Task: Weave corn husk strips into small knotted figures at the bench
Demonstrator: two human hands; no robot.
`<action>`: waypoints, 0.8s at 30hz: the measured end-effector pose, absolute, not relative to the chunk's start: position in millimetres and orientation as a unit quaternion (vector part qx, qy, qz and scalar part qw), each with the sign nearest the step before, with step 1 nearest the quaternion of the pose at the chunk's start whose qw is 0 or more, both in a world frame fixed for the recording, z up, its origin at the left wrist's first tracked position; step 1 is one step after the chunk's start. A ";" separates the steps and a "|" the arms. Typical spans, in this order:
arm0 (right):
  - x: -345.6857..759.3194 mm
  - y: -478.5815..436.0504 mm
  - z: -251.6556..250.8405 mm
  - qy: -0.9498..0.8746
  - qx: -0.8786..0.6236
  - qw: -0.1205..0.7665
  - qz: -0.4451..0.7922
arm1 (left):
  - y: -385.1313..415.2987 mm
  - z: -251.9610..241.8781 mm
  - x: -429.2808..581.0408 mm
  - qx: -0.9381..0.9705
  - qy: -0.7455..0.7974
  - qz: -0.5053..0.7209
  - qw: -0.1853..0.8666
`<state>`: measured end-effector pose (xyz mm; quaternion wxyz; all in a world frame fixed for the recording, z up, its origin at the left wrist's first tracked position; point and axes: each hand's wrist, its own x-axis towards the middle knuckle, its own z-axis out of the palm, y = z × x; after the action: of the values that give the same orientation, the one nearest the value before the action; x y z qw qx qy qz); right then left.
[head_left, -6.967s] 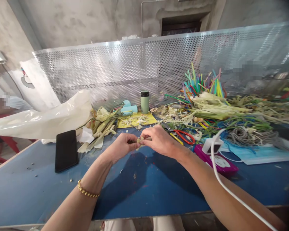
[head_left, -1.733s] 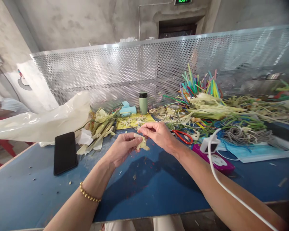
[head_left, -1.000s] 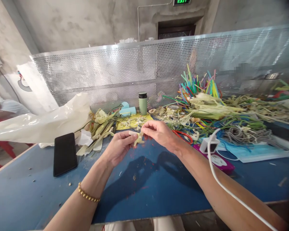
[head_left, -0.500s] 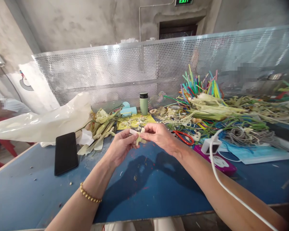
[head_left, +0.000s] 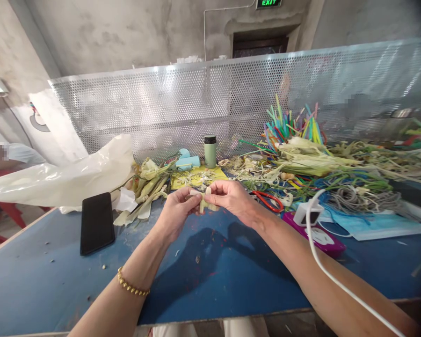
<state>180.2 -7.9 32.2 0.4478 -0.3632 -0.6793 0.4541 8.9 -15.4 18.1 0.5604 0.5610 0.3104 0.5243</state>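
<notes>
Between my two hands, a little above the blue table, is a small piece of pale corn husk (head_left: 204,204). My left hand (head_left: 178,206) pinches it from the left between thumb and fingers. From the right, my right hand (head_left: 229,196) grips it the same way, fingertips close to those of the left. Fingers cover much of the piece, so its full shape is hidden. Beyond the hands lies a yellow sheet (head_left: 217,174) with husk scraps on it. A bunch of dried corn husks (head_left: 154,187) rests to the left of my hands.
A black phone (head_left: 97,223) and a plastic bag (head_left: 66,175) lie at left. A green bottle (head_left: 210,152) stands behind. Red-handled scissors (head_left: 268,200), a purple power strip (head_left: 328,241) with a white cable, a blue mask (head_left: 375,225) and coloured pipe cleaners (head_left: 294,124) are at right.
Both hands stay in nearly the same place, still holding the husk. The husk piece has shifted slightly between the fingertips, with its lower part turned a little toward the right.
</notes>
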 end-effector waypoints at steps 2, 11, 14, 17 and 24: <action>181.0 -7.1 31.5 -0.684 -0.356 0.440 0.460 | -15.1 17.5 8.7 0.573 0.316 0.519 0.550; 177.6 -8.6 32.0 -0.679 -0.340 0.476 0.444 | -16.6 18.5 8.4 0.555 0.316 0.507 0.579; 176.5 -8.7 32.6 -0.673 -0.347 0.484 0.440 | -17.9 19.9 8.7 0.535 0.322 0.506 0.594; 176.6 -8.3 32.4 -0.671 -0.354 0.491 0.428 | -19.2 21.6 9.5 0.521 0.328 0.519 0.592; 174.8 -10.5 29.2 -0.694 -0.345 0.464 0.429 | -21.0 21.0 15.2 0.551 0.347 0.532 0.541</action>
<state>174.8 -10.5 29.2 0.4643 -0.3453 -0.6939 0.4286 15.2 -21.0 21.0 0.5411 0.5512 0.3466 0.5322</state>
